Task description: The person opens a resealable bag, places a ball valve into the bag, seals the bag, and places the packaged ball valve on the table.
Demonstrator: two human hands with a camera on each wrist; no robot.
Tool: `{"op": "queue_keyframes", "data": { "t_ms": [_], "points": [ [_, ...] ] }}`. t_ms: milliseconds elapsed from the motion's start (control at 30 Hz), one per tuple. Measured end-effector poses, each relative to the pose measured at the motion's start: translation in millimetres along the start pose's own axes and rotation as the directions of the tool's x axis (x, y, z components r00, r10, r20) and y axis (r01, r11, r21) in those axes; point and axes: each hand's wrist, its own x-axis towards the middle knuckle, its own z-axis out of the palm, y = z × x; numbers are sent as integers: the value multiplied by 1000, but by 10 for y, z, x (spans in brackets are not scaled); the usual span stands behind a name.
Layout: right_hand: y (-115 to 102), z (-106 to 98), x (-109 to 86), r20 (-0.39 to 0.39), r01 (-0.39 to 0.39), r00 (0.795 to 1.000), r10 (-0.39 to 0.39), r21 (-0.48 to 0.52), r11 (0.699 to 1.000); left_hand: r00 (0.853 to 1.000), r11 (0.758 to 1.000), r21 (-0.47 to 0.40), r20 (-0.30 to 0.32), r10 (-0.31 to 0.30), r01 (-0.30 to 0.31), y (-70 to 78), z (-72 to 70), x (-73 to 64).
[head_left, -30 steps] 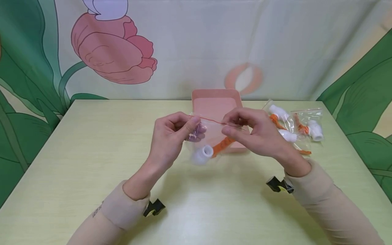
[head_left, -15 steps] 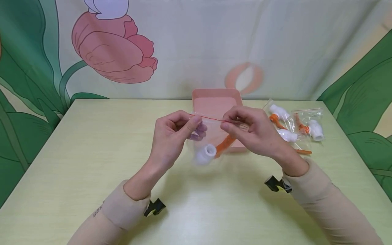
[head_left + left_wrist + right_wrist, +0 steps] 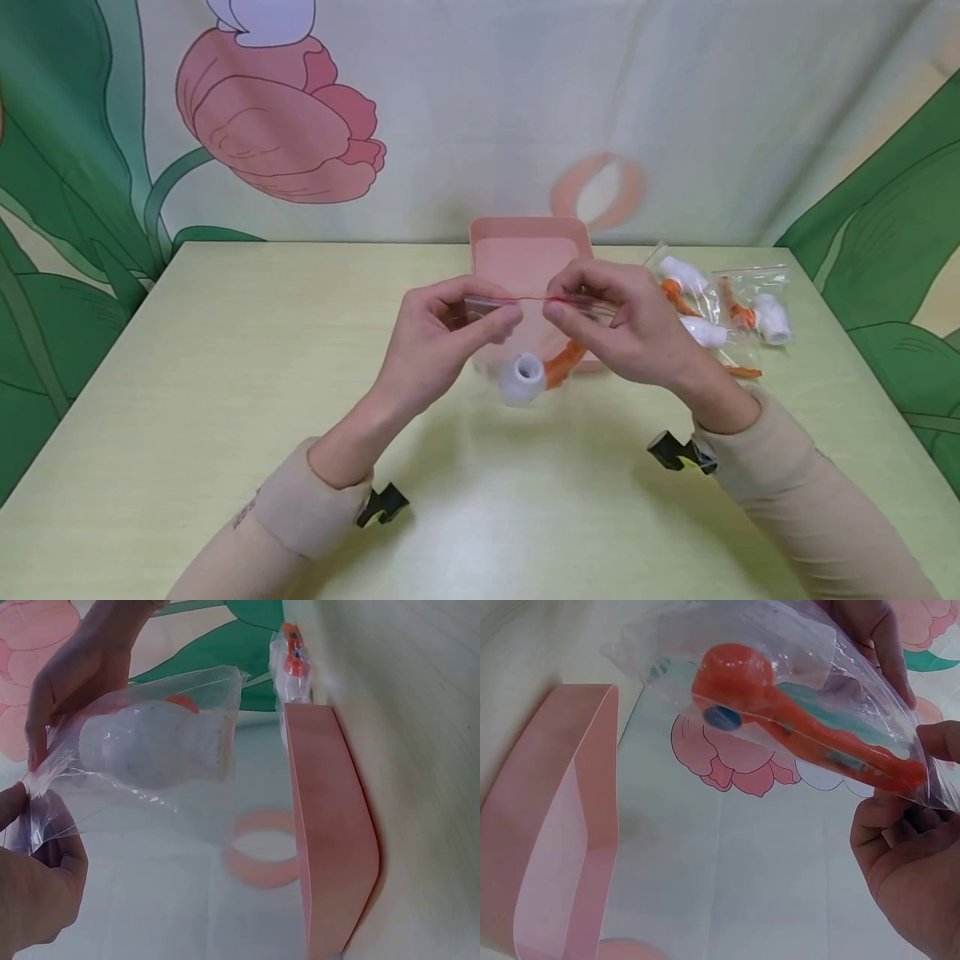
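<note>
A clear zip bag (image 3: 483, 308) with a red line along its mouth hangs between my two hands. Inside it lies a white plastic ball valve (image 3: 522, 379), its round opening facing me, with an orange lever handle (image 3: 564, 364). My left hand (image 3: 438, 337) pinches the left part of the zip strip between thumb and fingers. On the other side my right hand (image 3: 630, 325) pinches the strip, the fingertips of both hands close together. In the right wrist view the orange lever (image 3: 817, 739) shows whole through the plastic; in the left wrist view the white valve body (image 3: 150, 742) does.
A pink tray (image 3: 528, 229) stands at the back of the table, behind the held bag. To its right lie several bagged white valves (image 3: 772, 319) with orange handles. A flower-printed curtain (image 3: 465, 108) hangs behind the table (image 3: 187, 400).
My left hand has slid rightward along the zip strip toward my right hand, which has barely moved. The valve in the bag has swung a little to the right.
</note>
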Motion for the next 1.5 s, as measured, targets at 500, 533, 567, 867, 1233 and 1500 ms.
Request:
{"op": "queue_keyframes", "data": {
  "t_ms": [500,533,567,867,1233,1500],
  "points": [
    [41,45,16,0,26,1000,-26,-10,1000,997,996,55,-29,76,-74,-3,65,-15],
    [43,47,17,-2,29,1000,-29,-13,999,997,996,48,-29,77,-75,-5,67,-13],
    [43,48,17,-5,33,999,-33,-17,999,997,996,42,-28,77,-76,-6,70,-12],
    [15,51,24,-6,79,997,-80,-39,996,999,999,17,23,40,-41,-14,76,12],
    [12,29,4,15,22,1000,-21,-24,999,996,989,115,18,90,-92,5,61,5],
    [15,-4,-8,11,-16,1000,17,-48,999,998,990,122,8,65,-65,11,36,6]
  ]
}}
